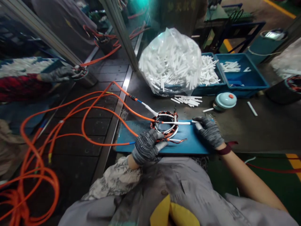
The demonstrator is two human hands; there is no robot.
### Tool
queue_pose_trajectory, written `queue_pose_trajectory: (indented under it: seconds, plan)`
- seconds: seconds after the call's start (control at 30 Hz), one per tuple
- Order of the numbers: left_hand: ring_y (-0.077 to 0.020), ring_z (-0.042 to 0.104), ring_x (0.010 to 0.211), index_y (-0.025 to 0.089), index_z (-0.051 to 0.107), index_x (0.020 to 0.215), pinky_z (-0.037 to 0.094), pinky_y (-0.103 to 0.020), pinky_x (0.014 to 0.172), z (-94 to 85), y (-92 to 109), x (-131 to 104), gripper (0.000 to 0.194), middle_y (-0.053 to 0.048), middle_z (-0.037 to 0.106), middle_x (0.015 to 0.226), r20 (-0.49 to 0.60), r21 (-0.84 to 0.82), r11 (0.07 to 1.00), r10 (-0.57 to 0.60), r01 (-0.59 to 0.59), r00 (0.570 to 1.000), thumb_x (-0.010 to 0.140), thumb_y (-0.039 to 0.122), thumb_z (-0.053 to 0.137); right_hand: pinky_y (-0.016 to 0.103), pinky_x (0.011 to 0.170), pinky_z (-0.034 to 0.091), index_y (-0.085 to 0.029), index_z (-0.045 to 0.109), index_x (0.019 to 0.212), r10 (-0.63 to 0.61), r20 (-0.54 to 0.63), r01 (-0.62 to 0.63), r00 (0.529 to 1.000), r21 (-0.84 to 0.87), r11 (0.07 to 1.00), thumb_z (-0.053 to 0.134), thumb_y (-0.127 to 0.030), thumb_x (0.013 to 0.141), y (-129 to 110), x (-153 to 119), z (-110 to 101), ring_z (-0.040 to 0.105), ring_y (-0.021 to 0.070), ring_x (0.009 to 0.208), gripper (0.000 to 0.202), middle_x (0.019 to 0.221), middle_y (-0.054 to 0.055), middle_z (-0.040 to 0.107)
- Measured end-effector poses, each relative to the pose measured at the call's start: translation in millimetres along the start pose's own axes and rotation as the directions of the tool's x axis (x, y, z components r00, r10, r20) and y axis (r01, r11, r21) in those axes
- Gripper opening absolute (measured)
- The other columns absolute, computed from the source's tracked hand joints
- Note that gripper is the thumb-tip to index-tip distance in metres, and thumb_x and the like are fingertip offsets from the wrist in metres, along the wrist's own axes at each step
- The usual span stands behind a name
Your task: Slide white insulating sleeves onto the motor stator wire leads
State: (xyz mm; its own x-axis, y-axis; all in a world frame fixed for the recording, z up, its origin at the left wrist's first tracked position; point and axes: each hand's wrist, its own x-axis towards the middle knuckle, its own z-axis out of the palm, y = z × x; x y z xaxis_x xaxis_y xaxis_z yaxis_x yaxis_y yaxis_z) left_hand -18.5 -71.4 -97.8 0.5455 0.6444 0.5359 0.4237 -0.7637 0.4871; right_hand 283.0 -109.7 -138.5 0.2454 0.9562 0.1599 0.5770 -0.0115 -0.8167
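Observation:
A round wound coil [176,127] with white sleeves and orange cables stands on a blue board [185,142]. My left hand [148,146], in a grey glove, is closed on the coil's near left edge, where an orange cable [127,125] comes in. Beside its fingertips a white sleeve with bare copper ends [181,141] points right. My right hand [209,130], also gloved, pinches the end of a thin white piece [194,121]. This piece lines up with a long white sleeve [176,123] that crosses over the coil.
Behind the board are a clear bag of white tubes [171,59], blue bins [245,62], loose tubes [188,100] and a light blue round container [225,101]. Orange cables [51,175] loop at the left. Another person's gloved hand [57,74] touches a coil at the far left.

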Motion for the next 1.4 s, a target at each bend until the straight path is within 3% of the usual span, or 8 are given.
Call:
queue_pose_trajectory:
  seconds: [0.23,0.57,0.77,0.97,1.1,1.2,1.3,1.4]
  plan:
    - [-0.0187,0.072,0.076,0.018,0.069,0.093,0.058,-0.03,0.068,2.4,0,-4,0.02,-0.005,0.073,0.087,-0.048,-0.018,1.0,-0.02,0.019,0.999,0.094,0.038,0.068,0.033,0.081,0.057,-0.023,0.073,0.096,0.029,0.239,-0.108,0.971,0.326,0.939,0.067,-0.048,0.087,-40,-14,-12,0.069,0.0198,0.084,0.027,0.094,0.003,0.075]
    - [-0.0176,0.071,0.074,0.018,0.069,0.09,0.056,-0.028,0.067,3.4,0,-4,0.019,-0.004,0.072,0.086,-0.051,0.001,1.0,-0.025,0.025,0.998,0.094,0.037,0.068,0.036,0.083,0.058,-0.022,0.076,0.096,0.02,0.4,-0.193,0.916,0.397,0.897,0.076,-0.048,0.08,-60,-32,-6,0.071,0.0216,0.088,0.03,0.095,0.004,0.077]
    - [-0.02,0.07,0.077,0.021,0.073,0.093,0.053,-0.03,0.067,4.0,6,-12,0.009,-0.004,0.074,0.088,-0.014,0.168,0.977,0.135,-0.131,0.991,0.092,0.029,0.069,0.033,0.078,0.058,-0.023,0.079,0.103,0.076,0.488,-0.26,0.869,0.322,0.911,0.073,-0.051,0.086,-72,-40,14,0.072,0.0222,0.087,0.033,0.096,0.003,0.078]
    - [-0.0197,0.07,0.079,0.022,0.074,0.092,0.051,-0.029,0.064,7.8,7,-23,0.006,-0.004,0.074,0.088,0.097,0.227,0.951,0.194,-0.211,0.976,0.092,0.025,0.068,0.033,0.071,0.057,-0.024,0.079,0.104,-0.105,0.302,0.08,0.947,0.093,0.992,0.065,-0.048,0.093,-55,-52,25,0.072,0.022,0.078,0.03,0.09,0.006,0.078]
    - [-0.0181,0.071,0.084,0.023,0.074,0.093,0.055,-0.029,0.071,4.6,3,-20,0.011,-0.004,0.074,0.096,0.077,0.129,0.98,0.145,-0.154,0.986,0.094,0.032,0.068,0.032,0.063,0.05,-0.026,0.079,0.101,-0.369,0.228,0.382,0.901,-0.012,0.924,0.063,-0.046,0.094,-53,-54,20,0.064,0.0198,0.064,0.027,0.07,0.005,0.072]
    - [-0.0188,0.072,0.083,0.022,0.074,0.094,0.057,-0.03,0.071,6.0,2,-22,0.017,-0.004,0.075,0.095,0.037,0.153,0.98,0.123,-0.127,0.992,0.096,0.036,0.064,0.029,0.059,0.048,-0.023,0.077,0.091,-0.146,0.454,0.061,0.879,0.196,0.979,0.057,-0.055,0.096,-62,-52,25,0.061,0.0168,0.058,0.038,0.064,0.002,0.069]
    - [-0.019,0.073,0.087,0.021,0.073,0.102,0.059,-0.03,0.074,7.6,-2,-26,0.02,-0.006,0.076,0.096,0.045,0.193,0.971,0.134,-0.14,0.99,0.098,0.036,0.059,0.027,0.059,0.047,-0.019,0.07,0.073,0.039,0.703,-0.387,0.71,0.342,0.856,0.045,-0.062,0.1,-73,-50,41,0.054,0.0128,0.049,0.056,0.053,-0.001,0.061]
    - [-0.0189,0.071,0.089,0.021,0.073,0.105,0.059,-0.031,0.077,5.3,-7,-23,0.023,-0.008,0.075,0.095,0.125,0.224,0.946,0.211,-0.235,0.97,0.101,0.031,0.052,0.028,0.068,0.049,-0.019,0.058,0.053,0.068,0.714,-0.497,0.697,0.412,0.764,0.043,-0.065,0.099,-79,-52,54,0.049,0.0109,0.048,0.066,0.045,-0.002,0.051]
